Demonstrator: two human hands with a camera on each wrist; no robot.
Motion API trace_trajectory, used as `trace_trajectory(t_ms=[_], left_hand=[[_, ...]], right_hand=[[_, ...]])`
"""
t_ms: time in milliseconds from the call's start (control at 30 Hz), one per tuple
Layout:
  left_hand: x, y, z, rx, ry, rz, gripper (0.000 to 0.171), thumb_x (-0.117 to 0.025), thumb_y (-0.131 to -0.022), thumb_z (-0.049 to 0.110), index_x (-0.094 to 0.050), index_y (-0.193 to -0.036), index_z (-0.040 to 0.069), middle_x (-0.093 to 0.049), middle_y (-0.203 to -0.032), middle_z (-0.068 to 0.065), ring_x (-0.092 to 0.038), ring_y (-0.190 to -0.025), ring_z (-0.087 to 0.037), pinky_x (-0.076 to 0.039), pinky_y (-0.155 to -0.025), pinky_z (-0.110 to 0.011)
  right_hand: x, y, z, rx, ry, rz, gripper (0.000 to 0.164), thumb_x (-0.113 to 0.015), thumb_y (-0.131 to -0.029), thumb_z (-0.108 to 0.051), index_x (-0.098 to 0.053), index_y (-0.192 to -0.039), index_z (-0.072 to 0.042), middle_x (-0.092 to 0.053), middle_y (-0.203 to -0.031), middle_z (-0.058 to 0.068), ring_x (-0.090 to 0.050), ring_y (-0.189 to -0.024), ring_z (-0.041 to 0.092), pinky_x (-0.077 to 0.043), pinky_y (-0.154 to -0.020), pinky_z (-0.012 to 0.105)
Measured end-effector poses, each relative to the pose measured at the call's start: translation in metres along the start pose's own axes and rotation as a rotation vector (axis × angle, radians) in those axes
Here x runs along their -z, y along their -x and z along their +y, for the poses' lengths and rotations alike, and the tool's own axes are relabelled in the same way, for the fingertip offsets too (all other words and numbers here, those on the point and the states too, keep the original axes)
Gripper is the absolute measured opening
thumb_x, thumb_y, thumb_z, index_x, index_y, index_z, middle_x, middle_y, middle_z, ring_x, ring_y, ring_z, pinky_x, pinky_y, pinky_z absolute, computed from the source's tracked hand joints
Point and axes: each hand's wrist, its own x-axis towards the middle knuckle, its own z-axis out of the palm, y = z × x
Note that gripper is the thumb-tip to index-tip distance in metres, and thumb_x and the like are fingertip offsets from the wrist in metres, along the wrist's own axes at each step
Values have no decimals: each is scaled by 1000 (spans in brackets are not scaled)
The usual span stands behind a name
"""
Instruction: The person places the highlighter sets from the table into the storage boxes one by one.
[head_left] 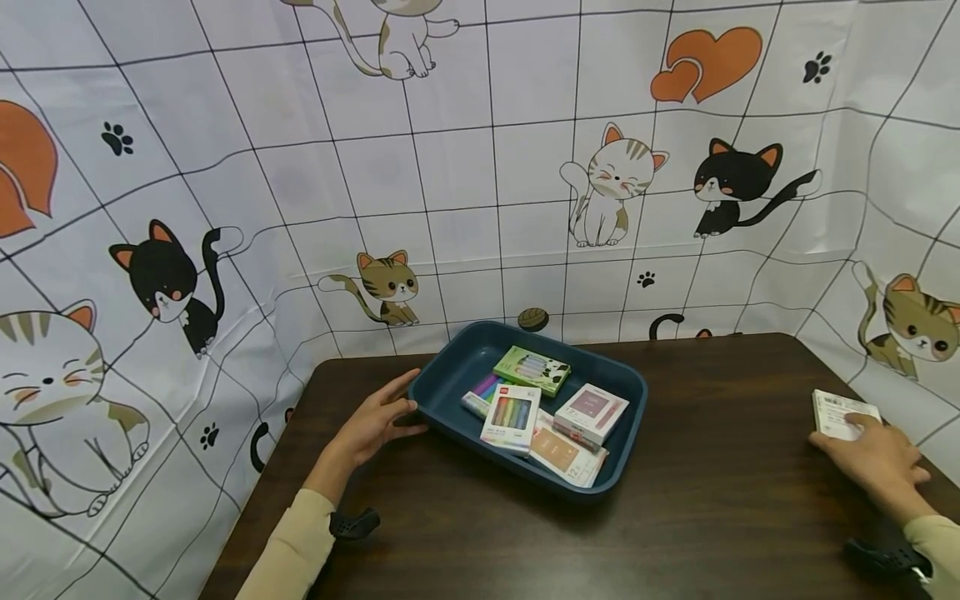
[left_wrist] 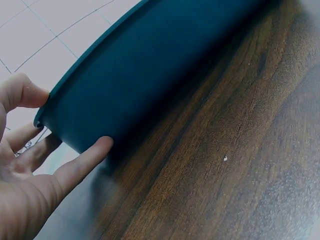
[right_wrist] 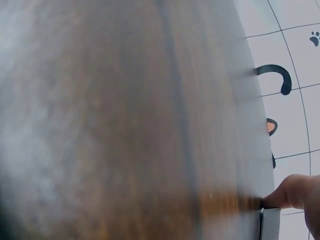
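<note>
A dark blue plastic tray (head_left: 626, 417) stands near the table's back edge. My left hand (head_left: 378, 417) rests against its left end, fingers spread along the rim and outer wall; the left wrist view shows one fingertip (left_wrist: 106, 142) touching the wall. Far to the right, my right hand (head_left: 873, 454) holds a small white box (head_left: 836, 408) with printed text, thumb at its near side. Only a corner of this box (right_wrist: 270, 225) shows in the right wrist view, beside the thumb. Inside the tray lie a box of coloured pencils (head_left: 512, 417) and a green box (head_left: 532, 369).
Also in the tray are a white box with a mauve panel (head_left: 591, 412), a flat tan-and-white pack (head_left: 567, 454) and a purple-blue item (head_left: 486, 387). The brown table (head_left: 712, 500) meets a cat-print sheet (head_left: 465, 192) at the back and sides.
</note>
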Motion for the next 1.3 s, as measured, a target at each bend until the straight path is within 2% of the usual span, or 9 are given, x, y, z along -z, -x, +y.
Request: trace_trajectory(t_ms=[200,333,467,633,833,1033,1300], left_hand=[[-1,0,-1,-2,-10,-5,64,-57,-104,7,-31,-162,21,-28,-160,-11,-42,-138,-41,-51,-97,-57],[-2,-1,0,-3,-4,-5,65,-56,-105,6,-30,-162,19,-29,-160,-12,-42,-138,-42,-51,-97,-57],[-2,0,1,6,5,-7,64,-57,-104,6,-31,-162,20,-28,-160,-11,-41,-139,-41,-51,-97,-57],[1,2,1,3,-5,-2,64,-56,-104,5,-31,-162,20,-28,-160,-11,-40,-139,-42,-51,-97,-57],[2,1,0,3,-17,-17,64,-56,-105,7,-30,-162,20,-28,-161,-12,-41,-138,-42,-51,-97,-57],[4,-1,1,-25,-27,-22,65,-57,-105,8,-29,-162,19,-26,-161,-14,-39,-139,-43,-50,-98,-59],[4,-2,-2,-20,-16,-32,66,-58,-104,8,-29,-162,20,-24,-163,-14,-39,-139,-42,-50,-98,-58]], right_hand=[[-1,-2,0,-70,-29,11,80,-69,-89,-32,-32,-143,13,-19,-134,52,-14,-127,73,-14,-96,84],[1,-1,0,-102,-47,3,84,-70,-88,-34,-30,-146,12,-16,-138,52,-10,-130,72,-12,-96,87],[2,0,0,-98,-50,20,84,-70,-88,-33,-30,-147,12,-18,-139,50,-14,-129,71,-17,-95,87],[-2,4,0,-79,-63,49,82,-71,-89,-31,-34,-146,12,-26,-137,47,-23,-124,70,-26,-96,81],[-2,8,0,-95,-53,71,82,-71,-89,-30,-34,-149,11,-29,-139,45,-27,-121,68,-32,-94,76],[1,3,-4,-32,-58,122,81,-74,-86,-29,-39,-145,14,-34,-137,47,-34,-115,67,-35,-88,72],[2,6,-7,32,-83,182,79,-75,-85,-24,-41,-144,15,-35,-137,47,-35,-114,65,-32,-90,70]])
